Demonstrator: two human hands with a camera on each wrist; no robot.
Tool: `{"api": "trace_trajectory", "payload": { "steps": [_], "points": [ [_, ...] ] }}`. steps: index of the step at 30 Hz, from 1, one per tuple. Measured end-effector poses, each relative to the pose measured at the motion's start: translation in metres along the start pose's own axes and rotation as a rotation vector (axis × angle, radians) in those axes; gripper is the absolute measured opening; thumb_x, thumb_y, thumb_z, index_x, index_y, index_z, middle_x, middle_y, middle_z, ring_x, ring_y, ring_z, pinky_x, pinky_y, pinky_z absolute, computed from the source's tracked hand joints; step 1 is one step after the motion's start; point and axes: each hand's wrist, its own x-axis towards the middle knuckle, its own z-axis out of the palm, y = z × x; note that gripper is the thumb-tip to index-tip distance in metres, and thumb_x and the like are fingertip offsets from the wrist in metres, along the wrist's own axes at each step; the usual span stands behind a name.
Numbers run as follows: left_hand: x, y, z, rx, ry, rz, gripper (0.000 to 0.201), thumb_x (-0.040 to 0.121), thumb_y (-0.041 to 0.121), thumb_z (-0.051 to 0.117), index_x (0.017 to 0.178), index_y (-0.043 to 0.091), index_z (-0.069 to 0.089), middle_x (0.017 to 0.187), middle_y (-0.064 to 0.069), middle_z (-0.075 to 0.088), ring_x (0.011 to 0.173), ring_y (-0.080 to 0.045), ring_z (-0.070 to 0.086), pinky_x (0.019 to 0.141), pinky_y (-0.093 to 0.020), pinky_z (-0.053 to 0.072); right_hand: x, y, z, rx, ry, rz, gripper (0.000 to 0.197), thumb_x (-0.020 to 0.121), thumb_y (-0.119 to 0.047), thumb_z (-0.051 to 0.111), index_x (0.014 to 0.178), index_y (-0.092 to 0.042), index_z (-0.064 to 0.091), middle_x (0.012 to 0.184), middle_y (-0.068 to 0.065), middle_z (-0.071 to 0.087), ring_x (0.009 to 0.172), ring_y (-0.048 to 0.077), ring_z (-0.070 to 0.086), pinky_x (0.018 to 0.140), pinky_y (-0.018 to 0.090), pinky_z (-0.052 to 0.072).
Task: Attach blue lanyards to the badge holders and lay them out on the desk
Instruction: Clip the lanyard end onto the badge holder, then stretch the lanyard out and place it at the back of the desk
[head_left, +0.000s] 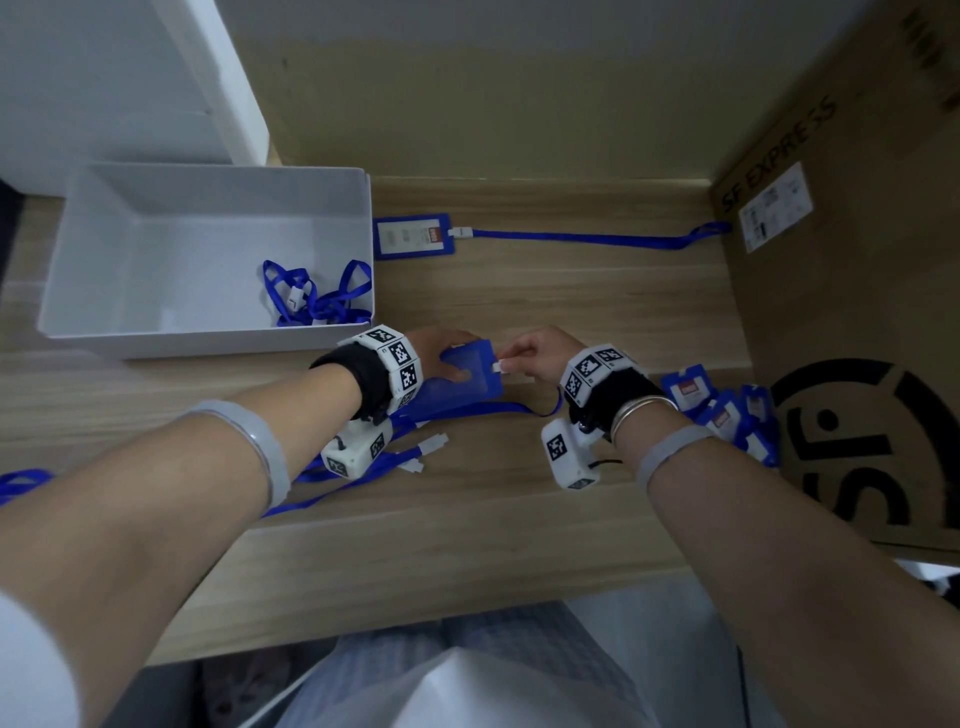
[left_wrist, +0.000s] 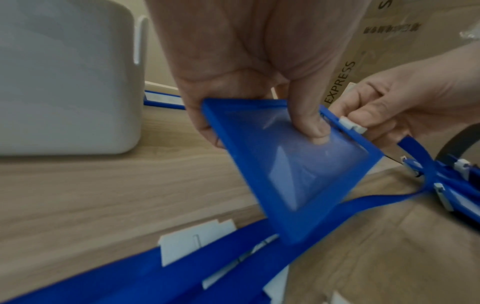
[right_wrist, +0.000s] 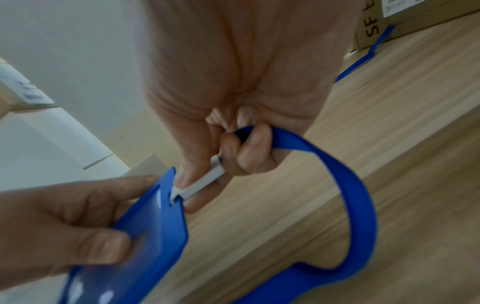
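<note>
My left hand (head_left: 447, 358) grips a blue badge holder (head_left: 470, 382) (left_wrist: 293, 172) (right_wrist: 145, 232) just above the wooden desk, thumb on its clear face. My right hand (head_left: 524, 356) pinches the white clip (head_left: 500, 366) (left_wrist: 353, 124) (right_wrist: 200, 185) of a blue lanyard (head_left: 540, 410) (right_wrist: 348, 195) against the holder's slotted top edge. The strap loops down from the right hand onto the desk. One finished badge holder (head_left: 414, 236) with its lanyard (head_left: 587, 239) lies stretched out at the back of the desk.
A white bin (head_left: 130, 332) at the left holds more lanyards (head_left: 317, 296). Loose lanyards (head_left: 374, 467) lie under my left wrist. A pile of badge holders (head_left: 727, 415) sits at the right beside a large cardboard box (head_left: 852, 322).
</note>
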Motion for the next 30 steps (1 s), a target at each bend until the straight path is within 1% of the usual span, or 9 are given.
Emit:
{"api": "trace_trajectory", "payload": {
  "steps": [2, 4, 11, 15, 18, 21, 23, 25, 30],
  "points": [
    [0.003, 0.002, 0.003, 0.04, 0.023, 0.035, 0.064, 0.093, 0.014, 0.052, 0.147, 0.016, 0.019, 0.153, -0.008, 0.028, 0.14, -0.025, 0.03, 0.112, -0.034, 0.027, 0.002, -0.001, -0.001, 0.017, 0.033, 0.006, 0.025, 0.087, -0.015, 0.064, 0.111, -0.007, 0.068, 0.115, 0.008, 0.068, 0.108, 0.017, 0.06, 0.084, 0.021, 0.04],
    [0.006, 0.004, 0.005, 0.125, 0.061, 0.04, 0.067, 0.095, 0.014, 0.048, 0.149, 0.019, 0.01, 0.154, -0.009, 0.025, 0.138, -0.026, 0.033, 0.109, -0.034, 0.031, 0.005, -0.001, -0.003, 0.03, 0.057, 0.014, 0.025, 0.087, -0.014, 0.065, 0.11, -0.006, 0.068, 0.113, 0.01, 0.069, 0.11, 0.019, 0.06, 0.085, 0.021, 0.038],
    [0.016, 0.011, 0.005, 0.222, 0.041, 0.023, 0.109, 0.073, 0.041, 0.073, 0.15, 0.02, -0.001, 0.145, -0.01, 0.031, 0.13, -0.03, 0.04, 0.106, -0.043, 0.04, 0.013, 0.004, -0.012, 0.155, 0.095, 0.05, 0.025, 0.088, -0.016, 0.063, 0.112, -0.008, 0.067, 0.067, -0.009, 0.054, 0.052, 0.0, 0.044, 0.055, 0.017, 0.034],
    [0.023, 0.008, 0.0, 0.199, 0.223, 0.032, 0.082, 0.078, 0.032, 0.07, 0.144, 0.019, 0.023, 0.139, -0.007, 0.045, 0.12, -0.026, 0.051, 0.097, -0.039, 0.047, 0.009, 0.005, -0.031, 0.026, -0.027, 0.062, 0.021, 0.085, -0.028, 0.066, 0.105, -0.026, 0.061, 0.08, -0.006, 0.06, 0.065, 0.008, 0.05, 0.068, 0.024, 0.041],
    [0.026, 0.011, -0.008, 0.081, 0.318, -0.002, 0.077, 0.077, 0.026, 0.071, 0.14, 0.014, 0.028, 0.135, -0.009, 0.048, 0.118, -0.027, 0.054, 0.087, -0.034, 0.046, 0.01, 0.007, -0.055, -0.154, -0.021, 0.102, 0.007, 0.082, -0.022, 0.067, 0.088, -0.019, 0.065, 0.081, -0.003, 0.061, 0.083, 0.013, 0.055, 0.081, 0.027, 0.041],
    [0.039, 0.009, -0.024, 0.014, 0.384, -0.005, 0.064, 0.082, 0.019, 0.066, 0.136, 0.011, 0.033, 0.133, -0.013, 0.048, 0.118, -0.032, 0.053, 0.089, -0.031, 0.043, 0.014, 0.008, -0.08, -0.303, 0.056, 0.146, 0.009, 0.085, -0.026, 0.064, 0.084, -0.017, 0.063, 0.074, -0.002, 0.054, 0.079, 0.016, 0.05, 0.072, 0.027, 0.037],
    [0.047, 0.011, -0.036, -0.003, 0.398, -0.011, 0.05, 0.083, 0.018, 0.064, 0.127, 0.014, 0.041, 0.131, -0.017, 0.05, 0.118, -0.035, 0.053, 0.098, -0.043, 0.045, 0.016, 0.006, -0.098, -0.323, 0.058, 0.158, 0.012, 0.088, -0.024, 0.061, 0.086, -0.013, 0.062, 0.068, 0.0, 0.051, 0.072, 0.018, 0.048, 0.066, 0.027, 0.038],
    [0.054, 0.013, -0.048, 0.063, 0.404, -0.059, 0.062, 0.081, 0.022, 0.066, 0.134, 0.011, 0.037, 0.134, -0.016, 0.046, 0.119, -0.034, 0.051, 0.099, -0.045, 0.044, 0.02, 0.006, -0.116, -0.344, 0.073, 0.186, 0.014, 0.09, -0.023, 0.059, 0.085, -0.011, 0.062, 0.073, 0.006, 0.055, 0.073, 0.022, 0.05, 0.067, 0.029, 0.04],
    [0.074, 0.014, -0.082, 0.216, 0.425, -0.186, 0.052, 0.082, 0.024, 0.06, 0.129, 0.01, 0.042, 0.127, -0.015, 0.052, 0.109, -0.035, 0.056, 0.091, -0.047, 0.049, 0.042, 0.021, -0.163, -0.307, 0.175, 0.286, 0.022, 0.091, -0.021, 0.059, 0.07, -0.012, 0.058, 0.061, 0.004, 0.053, 0.055, 0.018, 0.047, 0.058, 0.03, 0.04]
  ]
}}
